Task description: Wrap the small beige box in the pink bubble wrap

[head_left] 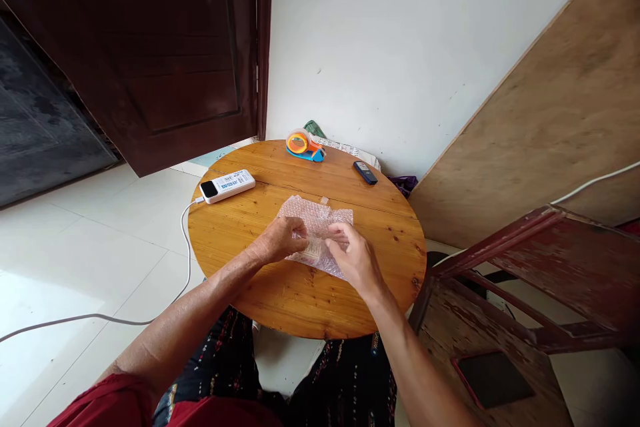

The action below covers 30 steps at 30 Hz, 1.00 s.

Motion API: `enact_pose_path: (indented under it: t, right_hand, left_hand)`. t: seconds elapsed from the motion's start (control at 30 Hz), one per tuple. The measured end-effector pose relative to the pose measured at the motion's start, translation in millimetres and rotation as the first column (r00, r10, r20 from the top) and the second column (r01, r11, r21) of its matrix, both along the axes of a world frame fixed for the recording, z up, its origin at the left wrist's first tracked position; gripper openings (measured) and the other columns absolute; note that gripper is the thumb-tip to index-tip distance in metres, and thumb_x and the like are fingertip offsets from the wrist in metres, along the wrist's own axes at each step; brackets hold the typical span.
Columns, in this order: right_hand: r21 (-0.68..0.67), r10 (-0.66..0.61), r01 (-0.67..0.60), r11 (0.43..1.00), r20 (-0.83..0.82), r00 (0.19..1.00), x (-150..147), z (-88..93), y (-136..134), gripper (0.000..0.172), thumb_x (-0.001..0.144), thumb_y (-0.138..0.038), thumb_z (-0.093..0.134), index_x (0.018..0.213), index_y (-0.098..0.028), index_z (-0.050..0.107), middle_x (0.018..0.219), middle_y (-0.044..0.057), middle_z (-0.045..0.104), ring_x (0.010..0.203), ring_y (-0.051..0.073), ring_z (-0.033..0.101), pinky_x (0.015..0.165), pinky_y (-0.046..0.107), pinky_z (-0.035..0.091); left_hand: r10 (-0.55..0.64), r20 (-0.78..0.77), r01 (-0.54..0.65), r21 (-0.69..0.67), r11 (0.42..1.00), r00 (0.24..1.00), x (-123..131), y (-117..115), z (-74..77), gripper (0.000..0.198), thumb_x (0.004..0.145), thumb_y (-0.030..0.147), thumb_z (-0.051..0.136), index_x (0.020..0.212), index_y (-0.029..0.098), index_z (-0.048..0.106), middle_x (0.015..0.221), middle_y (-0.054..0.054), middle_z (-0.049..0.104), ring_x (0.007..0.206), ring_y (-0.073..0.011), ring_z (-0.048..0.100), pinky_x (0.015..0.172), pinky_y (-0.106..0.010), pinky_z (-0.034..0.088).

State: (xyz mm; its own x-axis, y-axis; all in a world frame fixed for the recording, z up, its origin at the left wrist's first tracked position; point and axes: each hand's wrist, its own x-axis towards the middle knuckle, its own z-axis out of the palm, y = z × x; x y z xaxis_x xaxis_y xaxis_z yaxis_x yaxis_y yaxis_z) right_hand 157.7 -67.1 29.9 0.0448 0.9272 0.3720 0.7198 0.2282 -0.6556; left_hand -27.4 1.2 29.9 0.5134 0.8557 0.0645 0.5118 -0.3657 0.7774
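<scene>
A sheet of bubble wrap (314,218) lies in the middle of a round wooden table (240,227). My left hand (281,238) rests on the near left part of the sheet, fingers curled and pinching it. On the near right part my right hand (353,256) has its fingers bent and pressed on the wrap. Something small and pale seems to lie under the wrap between the two hands; I cannot make out what it is. A short strip of tape (324,200) sticks at the sheet's far edge.
An orange and blue tape dispenser (305,145) stands at the table's far edge, a dark remote or phone (365,172) to its right. A white power strip (227,185) with a cable (186,240) lies far left. A reddish wooden chair (530,280) stands at right.
</scene>
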Motion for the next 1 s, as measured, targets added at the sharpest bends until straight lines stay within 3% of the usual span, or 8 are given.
enact_pose_path:
  t: [0.07,0.1,0.23,0.4,0.47,0.67,0.87,1.0]
  right_hand:
    - [0.171,-0.071,0.026,0.985,0.267,0.961,-8,9.5,-15,0.018,0.091,-0.018,0.048,0.098,-0.021,0.066,0.107,0.01,0.07,0.102,0.025,0.061,0.091,0.042,0.043]
    - [0.184,-0.05,-0.022,0.983,0.378,0.925,-13,13.9,-22,0.021,0.093,-0.017,0.047,0.1,-0.021,0.066,0.109,0.01,0.07,0.102,0.026,0.06,0.091,0.043,0.042]
    - [0.047,0.109,-0.174,0.984,0.617,0.78,-32,19.9,-35,0.018,0.094,-0.019,0.052,0.103,-0.021,0.067,0.108,0.01,0.071,0.1,0.026,0.059,0.091,0.043,0.038]
    - [-0.005,0.114,-0.151,0.989,0.677,0.727,-36,15.1,-27,0.016,0.094,-0.02,0.054,0.104,-0.019,0.067,0.102,0.009,0.07,0.093,0.025,0.059,0.092,0.042,0.036]
    - [-0.022,0.132,-0.163,0.986,0.695,0.706,-35,16.7,-25,0.019,0.093,-0.019,0.055,0.109,-0.02,0.065,0.102,0.009,0.07,0.094,0.025,0.059,0.091,0.042,0.035]
    - [-0.044,0.146,-0.173,0.984,0.757,0.637,-36,21.9,-19,0.023,0.092,-0.024,0.06,0.114,-0.024,0.064,0.1,0.008,0.066,0.093,0.025,0.057,0.084,0.041,0.034]
    - [-0.026,0.118,-0.163,0.986,0.802,0.586,-39,17.5,-14,0.022,0.091,-0.027,0.061,0.113,-0.025,0.064,0.099,0.009,0.066,0.092,0.025,0.056,0.081,0.04,0.033]
    - [-0.027,0.108,-0.172,0.985,0.87,0.48,-44,17.9,-12,0.028,0.091,-0.02,0.058,0.119,-0.023,0.062,0.093,0.01,0.065,0.087,0.026,0.057,0.08,0.041,0.034]
  left_hand:
    - [-0.017,-0.003,0.017,0.007,1.0,1.0,0,2,-0.4,0.007,0.072,0.019,0.063,0.075,0.015,0.068,0.073,0.0,0.068,0.07,-0.0143,0.06,0.065,-0.023,0.044]
    - [-0.026,-0.006,0.026,0.013,1.0,1.0,0,3,-0.7,0.007,0.072,0.02,0.063,0.074,0.014,0.068,0.072,0.0,0.068,0.07,-0.0141,0.06,0.065,-0.023,0.044]
    - [-0.045,-0.029,0.046,0.034,0.998,0.999,0,6,-1.2,0.009,0.074,0.024,0.066,0.074,0.015,0.068,0.073,0.0,0.068,0.072,-0.0144,0.06,0.068,-0.023,0.046]
    - [-0.079,0.031,0.079,0.023,0.997,0.996,-19,7,2.5,0.021,0.077,0.03,0.069,0.092,0.016,0.069,0.091,-0.004,0.073,0.087,-0.0178,0.065,0.078,-0.027,0.05]
    - [-0.039,0.009,0.038,0.045,0.998,0.999,-29,8,3.1,0.028,0.077,0.029,0.069,0.102,0.017,0.068,0.096,-0.005,0.073,0.09,-0.0188,0.066,0.079,-0.028,0.051]
    - [0.159,-0.202,-0.144,0.088,0.986,0.966,-36,11,-3.7,0.027,0.078,0.018,0.06,0.104,0.018,0.068,0.089,-0.003,0.072,0.08,-0.0178,0.067,0.073,-0.026,0.049]
    - [0.237,-0.399,-0.192,0.149,0.97,0.886,-49,5,-0.8,0.041,0.08,0.038,0.063,0.113,0.014,0.063,0.1,-0.011,0.073,0.092,-0.0269,0.068,0.079,-0.033,0.05]
    - [0.249,-0.503,-0.221,0.115,0.968,0.828,-52,4,4.5,0.045,0.079,0.043,0.062,0.113,0.013,0.064,0.101,-0.015,0.074,0.1,-0.0313,0.068,0.081,-0.034,0.05]
